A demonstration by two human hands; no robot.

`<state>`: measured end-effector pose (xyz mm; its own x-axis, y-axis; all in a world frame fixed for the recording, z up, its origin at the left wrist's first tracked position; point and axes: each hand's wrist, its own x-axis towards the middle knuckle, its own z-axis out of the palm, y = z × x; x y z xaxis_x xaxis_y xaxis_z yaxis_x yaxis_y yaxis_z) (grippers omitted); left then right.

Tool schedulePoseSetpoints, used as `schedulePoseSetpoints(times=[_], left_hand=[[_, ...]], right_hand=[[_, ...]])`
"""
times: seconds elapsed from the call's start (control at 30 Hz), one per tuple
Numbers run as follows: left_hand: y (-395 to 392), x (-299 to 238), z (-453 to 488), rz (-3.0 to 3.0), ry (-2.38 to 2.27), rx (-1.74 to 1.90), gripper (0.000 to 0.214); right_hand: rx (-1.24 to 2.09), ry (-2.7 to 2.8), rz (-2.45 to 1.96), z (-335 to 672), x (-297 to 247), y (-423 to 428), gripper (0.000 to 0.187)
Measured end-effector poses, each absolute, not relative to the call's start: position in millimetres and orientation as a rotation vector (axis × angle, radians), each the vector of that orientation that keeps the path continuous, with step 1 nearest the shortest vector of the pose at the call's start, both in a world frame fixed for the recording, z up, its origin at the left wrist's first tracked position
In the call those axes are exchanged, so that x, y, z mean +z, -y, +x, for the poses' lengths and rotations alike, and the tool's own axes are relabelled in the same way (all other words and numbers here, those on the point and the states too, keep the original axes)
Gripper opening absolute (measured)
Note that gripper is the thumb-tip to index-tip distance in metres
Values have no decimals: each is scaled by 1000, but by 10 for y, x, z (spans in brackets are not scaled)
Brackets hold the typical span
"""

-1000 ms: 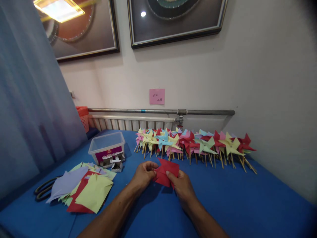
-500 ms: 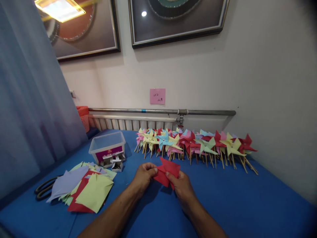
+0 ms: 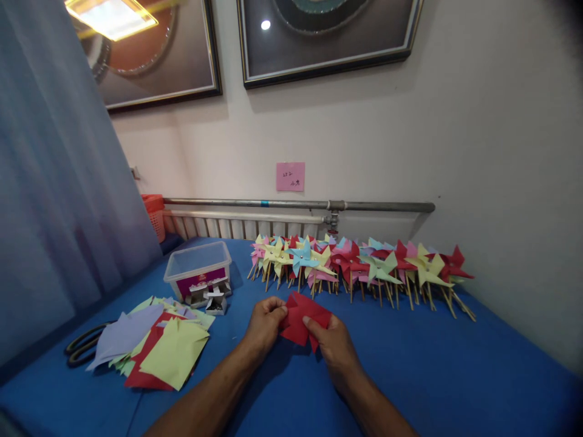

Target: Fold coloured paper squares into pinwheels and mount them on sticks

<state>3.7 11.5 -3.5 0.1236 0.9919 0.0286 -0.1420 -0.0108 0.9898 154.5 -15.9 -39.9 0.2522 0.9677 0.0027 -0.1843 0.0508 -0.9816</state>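
Blue table against pale wall; curtain at far left. Black handles protruding from under paper pile. Behind pile, clear tub, small boxes at its front. Center: left hand, thumb and fingers pinched on left edge of red paper, held above table; right hand clamped on its right side, thumb uppermost. Beyond hands, extending right: multicolored pinwheels on sticks.
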Motion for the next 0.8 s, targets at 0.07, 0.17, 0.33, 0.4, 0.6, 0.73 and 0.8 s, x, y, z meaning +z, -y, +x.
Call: schedulePoseSetpoints(times=[0.07, 0.17, 0.33, 0.4, 0.6, 0.73, 0.8], left_hand=[[-103, -19, 46, 1150, -988, 1172, 24], [-77, -3, 52, 1109, -962, 1142, 25], [-44, -2, 44, 1020, -859, 1091, 33], [-49, -6, 37, 957, -791, 1076, 33], [-80, 34, 4, 899, -784, 1080, 31], [-63, 108, -66, 1107, -740, 1091, 65], [-63, 134, -127, 1233, -698, 1061, 67]], right_hand=[[1088, 902, -1124, 1533, -385, 169, 38], [1079, 931, -1102, 1529, -371, 180, 38], [1091, 917, -1095, 1526, -352, 185, 39], [1116, 871, -1081, 1516, -317, 200, 40], [1484, 794, -917, 1480, -121, 356, 38], [1596, 746, -957, 1494, -66, 422, 30], [1623, 761, -962, 1507, -59, 430, 31]])
